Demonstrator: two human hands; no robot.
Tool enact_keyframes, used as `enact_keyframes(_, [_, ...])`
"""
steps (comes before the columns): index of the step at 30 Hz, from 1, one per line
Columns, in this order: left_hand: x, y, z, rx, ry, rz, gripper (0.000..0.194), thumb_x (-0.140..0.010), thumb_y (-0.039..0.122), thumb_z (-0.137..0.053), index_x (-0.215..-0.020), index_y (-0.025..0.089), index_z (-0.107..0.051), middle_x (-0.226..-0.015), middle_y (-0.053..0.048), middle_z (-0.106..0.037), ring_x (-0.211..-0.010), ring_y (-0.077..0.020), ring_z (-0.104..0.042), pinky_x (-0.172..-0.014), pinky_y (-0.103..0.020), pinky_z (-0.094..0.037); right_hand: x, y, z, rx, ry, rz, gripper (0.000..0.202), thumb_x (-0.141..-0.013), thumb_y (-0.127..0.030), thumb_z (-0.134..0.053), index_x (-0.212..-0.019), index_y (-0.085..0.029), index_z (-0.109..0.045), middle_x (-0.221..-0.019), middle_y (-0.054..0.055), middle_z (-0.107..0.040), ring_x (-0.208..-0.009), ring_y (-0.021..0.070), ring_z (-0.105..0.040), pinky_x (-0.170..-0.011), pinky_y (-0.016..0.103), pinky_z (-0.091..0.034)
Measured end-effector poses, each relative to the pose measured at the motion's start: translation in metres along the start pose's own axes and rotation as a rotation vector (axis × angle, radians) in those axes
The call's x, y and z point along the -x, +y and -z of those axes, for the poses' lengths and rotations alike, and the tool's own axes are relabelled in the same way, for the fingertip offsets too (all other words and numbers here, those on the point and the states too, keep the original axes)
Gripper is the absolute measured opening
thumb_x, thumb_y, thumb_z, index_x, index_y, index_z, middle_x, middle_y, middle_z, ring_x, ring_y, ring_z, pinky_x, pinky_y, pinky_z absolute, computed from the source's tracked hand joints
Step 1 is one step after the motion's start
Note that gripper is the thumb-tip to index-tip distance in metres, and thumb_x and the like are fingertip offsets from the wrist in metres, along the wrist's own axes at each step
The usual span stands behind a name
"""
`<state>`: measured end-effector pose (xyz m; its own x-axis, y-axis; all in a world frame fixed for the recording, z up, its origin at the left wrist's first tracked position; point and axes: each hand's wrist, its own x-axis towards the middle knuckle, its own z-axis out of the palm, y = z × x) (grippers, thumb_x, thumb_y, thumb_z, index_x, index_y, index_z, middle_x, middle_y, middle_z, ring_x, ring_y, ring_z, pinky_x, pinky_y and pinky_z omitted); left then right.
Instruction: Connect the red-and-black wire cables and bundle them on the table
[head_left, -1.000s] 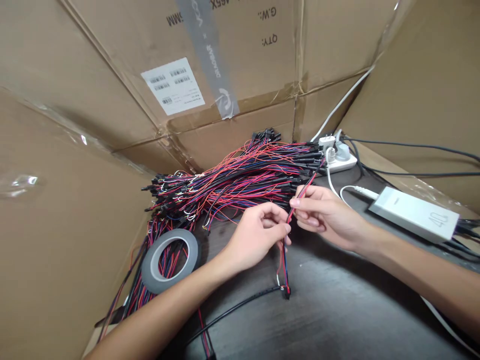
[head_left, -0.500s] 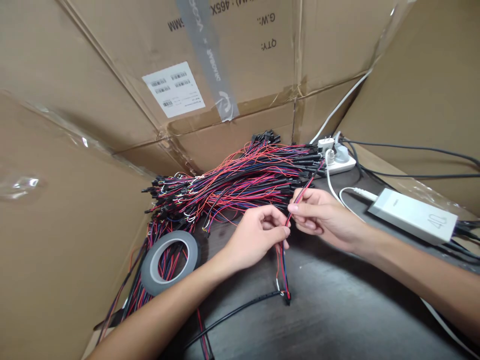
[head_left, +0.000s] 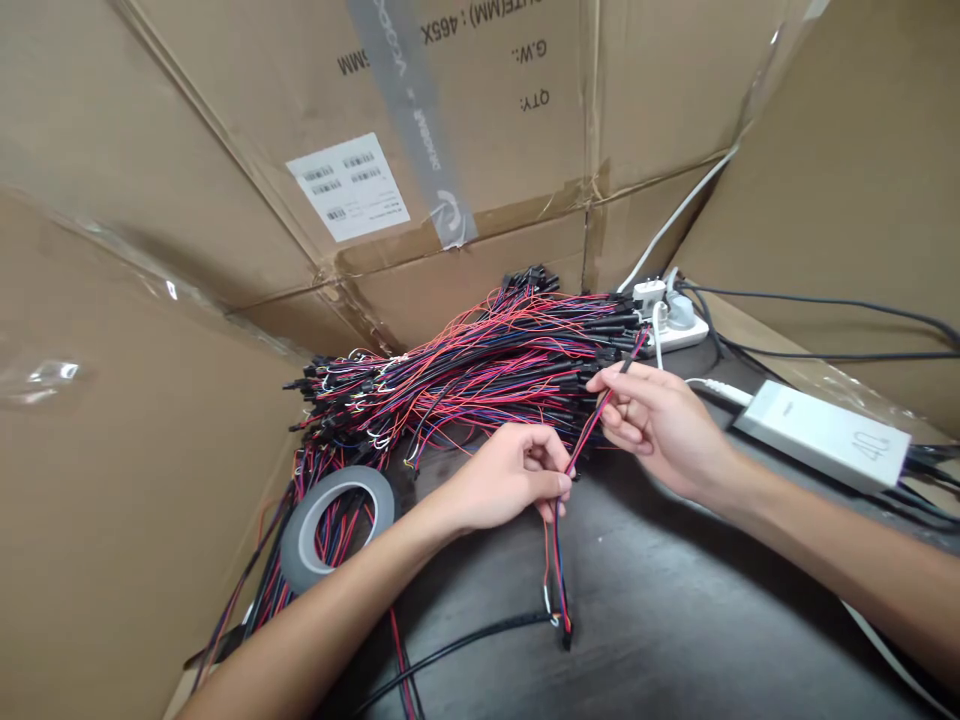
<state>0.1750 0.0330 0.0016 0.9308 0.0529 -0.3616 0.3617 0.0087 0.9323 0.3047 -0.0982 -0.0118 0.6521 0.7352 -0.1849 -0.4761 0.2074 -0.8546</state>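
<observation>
A wire harness (head_left: pixel 589 432) of red, blue, orange and black strands runs slantwise between my hands. My left hand (head_left: pixel 529 470) pinches it around the middle, thumb against fingers. Higher up and to the right, my right hand (head_left: pixel 649 415) grips it beside a dark wrapped section. Below my left hand the wires hang down to a small black connector (head_left: pixel 567 634), close to a black cable (head_left: pixel 465 637) lying on the table. Behind both hands spreads a large pile of similar wire harnesses (head_left: pixel 465 350) with black connectors at the ends.
A roll of grey tape (head_left: pixel 300 540) lies on wires by my left forearm. To the right are a white power strip (head_left: pixel 679 335) and a white power adapter (head_left: pixel 825 435) with cables. Cardboard walls (head_left: pixel 510 130) enclose the dark table (head_left: pixel 675 620) at the back and sides.
My right hand has slid up along the harness, away from my left hand. The left hand has lowered slightly, and the hanging connector sits lower and a little farther left.
</observation>
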Motion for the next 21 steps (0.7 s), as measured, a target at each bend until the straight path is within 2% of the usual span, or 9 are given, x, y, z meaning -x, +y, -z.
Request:
enact_keyframes(3, [0.000, -0.002, 0.000, -0.028, -0.004, -0.011, 0.016, -0.072, 0.020, -0.068, -0.073, 0.014, -0.053, -0.060, 0.000, -0.061, -0.052, -0.0097, -0.058, -0.055, -0.025, -0.049, 0.002, 0.000, -0.002, 0.009, 0.024, 0.091, 0.018, -0.071, -0.030, -0.074, -0.073, -0.014, -0.065, -0.043, -0.003, -0.052, -0.034, 0.0051, -0.036, -0.034, 0.017, -0.017])
enact_keyframes(6, [0.000, -0.002, -0.001, -0.033, -0.013, -0.022, 0.016, -0.074, 0.022, -0.068, -0.076, 0.014, -0.054, -0.062, 0.001, -0.059, -0.055, -0.0107, -0.058, -0.058, -0.027, -0.049, 0.004, -0.002, -0.003, -0.022, -0.030, 0.166, 0.019, -0.068, -0.031, -0.075, -0.066, -0.016, -0.063, -0.047, -0.002, -0.054, -0.036, 0.0065, -0.041, -0.035, 0.017, -0.022])
enact_keyframes(8, [0.002, -0.001, -0.001, -0.019, -0.022, -0.063, 0.019, -0.071, 0.020, -0.071, -0.083, 0.014, -0.058, -0.071, -0.001, -0.062, -0.064, -0.0120, -0.060, -0.063, -0.028, -0.050, 0.007, -0.004, -0.003, -0.026, -0.160, 0.128, 0.024, -0.067, -0.032, -0.077, -0.061, -0.016, -0.061, -0.052, -0.001, -0.055, -0.039, 0.0073, -0.044, -0.036, 0.018, -0.025])
enact_keyframes(10, [0.003, 0.003, -0.001, 0.003, -0.029, -0.136, 0.024, -0.068, 0.017, -0.074, -0.088, 0.013, -0.061, -0.084, -0.003, -0.065, -0.077, -0.0135, -0.062, -0.072, -0.029, -0.049, 0.009, -0.006, -0.002, 0.022, -0.346, 0.042, 0.027, -0.068, -0.036, -0.076, -0.060, -0.015, -0.061, -0.054, 0.000, -0.055, -0.042, 0.0083, -0.046, -0.037, 0.019, -0.026])
enact_keyframes(12, [0.005, 0.007, -0.001, 0.027, 0.012, -0.225, 0.024, -0.068, 0.017, -0.075, -0.089, 0.013, -0.063, -0.091, -0.005, -0.065, -0.085, -0.0144, -0.062, -0.079, -0.029, -0.049, 0.013, -0.006, -0.002, 0.092, -0.508, -0.030, 0.029, -0.070, -0.038, -0.073, -0.059, -0.015, -0.060, -0.054, 0.001, -0.056, -0.043, 0.0088, -0.047, -0.038, 0.020, -0.027])
enact_keyframes(16, [0.008, 0.016, -0.001, 0.103, 0.196, -0.348, 0.028, -0.071, 0.022, -0.076, -0.096, 0.014, -0.066, -0.092, -0.004, -0.067, -0.086, -0.0137, -0.062, -0.078, -0.026, -0.050, 0.017, 0.001, -0.002, 0.253, -0.670, -0.098, 0.031, -0.074, -0.040, -0.068, -0.061, -0.015, -0.058, -0.055, 0.002, -0.056, -0.044, 0.0087, -0.048, -0.039, 0.020, -0.028])
enact_keyframes(21, [0.013, 0.022, -0.004, 0.235, 0.257, -0.397, 0.024, -0.079, 0.029, -0.072, -0.095, 0.012, -0.067, -0.084, -0.005, -0.069, -0.075, -0.0137, -0.065, -0.066, -0.026, -0.055, 0.017, 0.013, -0.002, 0.386, -0.834, -0.232, 0.034, -0.077, -0.043, -0.065, -0.061, -0.015, -0.055, -0.056, 0.000, -0.054, -0.045, 0.0075, -0.045, -0.041, 0.019, -0.030])
